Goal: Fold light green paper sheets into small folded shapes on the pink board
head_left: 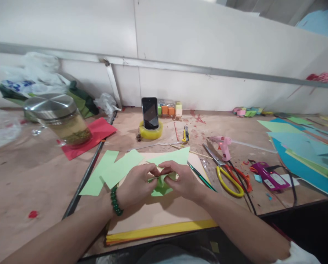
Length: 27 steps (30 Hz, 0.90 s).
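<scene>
A small piece of green paper (161, 189), bent into folds, is pinched between both my hands above a stack of pale paper sheets (164, 216). My left hand (138, 183), with a green bead bracelet at the wrist, grips its left side. On the other side my right hand (184, 181) closes thumb and fingers on it. Parts of the paper are hidden by my fingers. Light green sheets (102, 174) lie to the left, and another green sheet (177, 156) lies just beyond my hands. A green pen-like tool (201, 176) lies right of my right hand.
Yellow-handled scissors (230, 183), a pink glue gun (223, 145) and a purple device with a cord (271, 176) lie to the right. A phone (150, 113) leans on a yellow tape roll (151, 132). At left, a glass jar (70, 124) stands on red paper (103, 128).
</scene>
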Available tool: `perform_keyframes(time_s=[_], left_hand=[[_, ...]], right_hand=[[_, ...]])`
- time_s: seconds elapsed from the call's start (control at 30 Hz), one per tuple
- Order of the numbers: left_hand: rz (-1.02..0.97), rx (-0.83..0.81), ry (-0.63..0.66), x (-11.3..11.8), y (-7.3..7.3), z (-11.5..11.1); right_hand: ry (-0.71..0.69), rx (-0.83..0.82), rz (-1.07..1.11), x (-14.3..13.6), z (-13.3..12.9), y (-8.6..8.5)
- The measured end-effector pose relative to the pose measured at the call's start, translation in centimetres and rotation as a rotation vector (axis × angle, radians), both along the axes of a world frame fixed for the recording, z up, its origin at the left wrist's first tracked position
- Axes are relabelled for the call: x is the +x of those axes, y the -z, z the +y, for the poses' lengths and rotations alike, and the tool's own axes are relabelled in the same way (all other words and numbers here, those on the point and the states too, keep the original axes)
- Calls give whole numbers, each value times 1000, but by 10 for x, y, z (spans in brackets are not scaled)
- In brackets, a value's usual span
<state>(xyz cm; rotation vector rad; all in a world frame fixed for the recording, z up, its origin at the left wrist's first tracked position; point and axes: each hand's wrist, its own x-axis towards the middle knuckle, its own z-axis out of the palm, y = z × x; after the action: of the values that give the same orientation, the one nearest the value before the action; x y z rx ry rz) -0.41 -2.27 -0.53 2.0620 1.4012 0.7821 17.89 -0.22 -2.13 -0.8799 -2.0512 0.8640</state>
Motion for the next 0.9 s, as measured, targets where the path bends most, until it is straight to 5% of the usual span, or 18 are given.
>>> perform_keyframes(time_s=[0.3,0.57,0.73,0.9], left_hand=[[-133,-88,76,4,-4,0],[-254,-160,-36,3,2,2],[-192,-110,-31,5,0,0],[-246,-133,-30,6,0,1]], right_hand=[[0,-6,59,-1,0,1],[28,-180,-69,0,-7,-19],[90,-86,-104,-3,-5,-3],[81,51,84,0,-2,2]])
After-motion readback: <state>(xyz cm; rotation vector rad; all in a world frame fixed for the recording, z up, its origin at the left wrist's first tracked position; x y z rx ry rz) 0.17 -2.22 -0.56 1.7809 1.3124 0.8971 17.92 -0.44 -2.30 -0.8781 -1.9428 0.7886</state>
